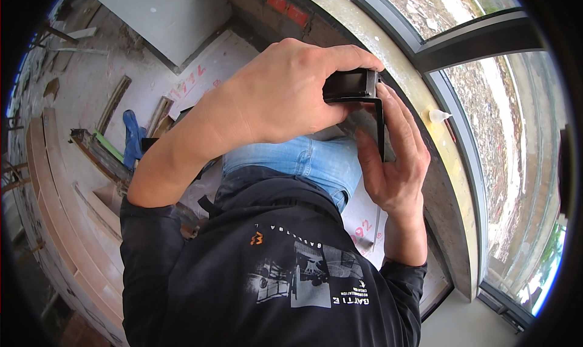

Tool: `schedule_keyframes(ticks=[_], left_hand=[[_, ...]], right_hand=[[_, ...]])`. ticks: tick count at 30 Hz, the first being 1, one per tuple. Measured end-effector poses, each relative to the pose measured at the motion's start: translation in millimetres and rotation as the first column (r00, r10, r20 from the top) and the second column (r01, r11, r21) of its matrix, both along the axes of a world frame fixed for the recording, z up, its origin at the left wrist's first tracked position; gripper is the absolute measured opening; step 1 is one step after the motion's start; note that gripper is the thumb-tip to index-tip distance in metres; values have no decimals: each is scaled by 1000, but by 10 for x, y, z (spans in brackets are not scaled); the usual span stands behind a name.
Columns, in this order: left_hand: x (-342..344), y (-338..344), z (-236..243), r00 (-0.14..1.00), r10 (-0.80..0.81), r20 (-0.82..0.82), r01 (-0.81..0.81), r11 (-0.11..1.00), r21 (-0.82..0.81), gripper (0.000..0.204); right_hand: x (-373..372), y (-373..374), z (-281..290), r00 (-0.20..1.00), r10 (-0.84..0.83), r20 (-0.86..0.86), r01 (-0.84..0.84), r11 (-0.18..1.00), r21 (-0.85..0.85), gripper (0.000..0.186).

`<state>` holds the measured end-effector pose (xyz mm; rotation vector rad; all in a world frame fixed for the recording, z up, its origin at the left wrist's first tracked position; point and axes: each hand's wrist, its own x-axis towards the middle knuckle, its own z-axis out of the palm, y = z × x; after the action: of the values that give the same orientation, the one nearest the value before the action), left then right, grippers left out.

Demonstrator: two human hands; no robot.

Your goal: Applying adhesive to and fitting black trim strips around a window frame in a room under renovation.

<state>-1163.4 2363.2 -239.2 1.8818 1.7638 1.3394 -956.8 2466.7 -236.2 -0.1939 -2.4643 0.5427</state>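
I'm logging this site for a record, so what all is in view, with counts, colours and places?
dark bar: one, black, in the left hand
bent strip: one, black, against the bar
small container: one, white, on the sill
sill: one, yellowish, right
window frame: one, grey, right
boxes: two, orange-red, wall at top
blue object: one, kind unclear, left floor
boards: several, light brown, far left
jeans: one pair, light blue, centre
top: one, black, printed, lower centre
left hand: one, bare, around bar
right hand: one, bare, at strip
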Motion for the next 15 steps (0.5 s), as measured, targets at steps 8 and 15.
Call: schedule_keyframes(ticks=[8, 15], left_hand=[[-89, -108, 104, 971, -78, 225, 124, 972, -198, 73], [-162, -196, 46, 936, -222, 274, 261, 959, -113, 103]], right_hand=[[87, -21, -155, 998, 55, -38, -66, 905, -421, 94], [203, -42, -34, 989, 125, 83, -79, 904, -421, 85]])
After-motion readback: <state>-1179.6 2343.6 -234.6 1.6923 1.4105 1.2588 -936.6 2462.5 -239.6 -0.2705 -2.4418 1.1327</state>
